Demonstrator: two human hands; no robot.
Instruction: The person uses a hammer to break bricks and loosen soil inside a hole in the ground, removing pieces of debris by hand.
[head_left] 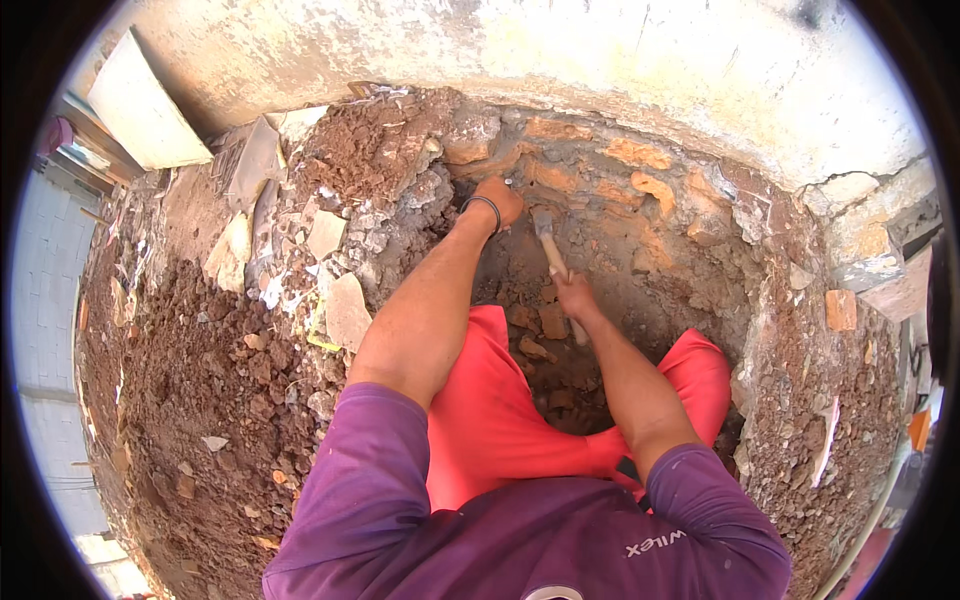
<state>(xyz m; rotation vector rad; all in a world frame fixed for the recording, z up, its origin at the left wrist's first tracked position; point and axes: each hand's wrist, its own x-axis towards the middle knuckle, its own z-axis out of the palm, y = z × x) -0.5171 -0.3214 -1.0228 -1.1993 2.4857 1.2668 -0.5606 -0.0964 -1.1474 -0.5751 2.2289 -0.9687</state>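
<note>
My right hand is wrapped round the wooden handle of a hammer. The hammer's grey head points away from me, toward the exposed brickwork at the foot of the wall. To its left, my left hand is closed close against the bricks, with a dark band at the wrist. A small pale metallic end shows at the top of that fist; the rest of what it holds is hidden. Orange bricks stick out of grey mortar and soil ahead of both hands. The hammer head is apart from my left hand.
I am at a dug pit, with loose brick pieces between my red-trousered legs. A stained plaster wall rises beyond it. Heaped brown soil and flat broken slabs lie left. At right, rubble borders the pit beside a brick piece.
</note>
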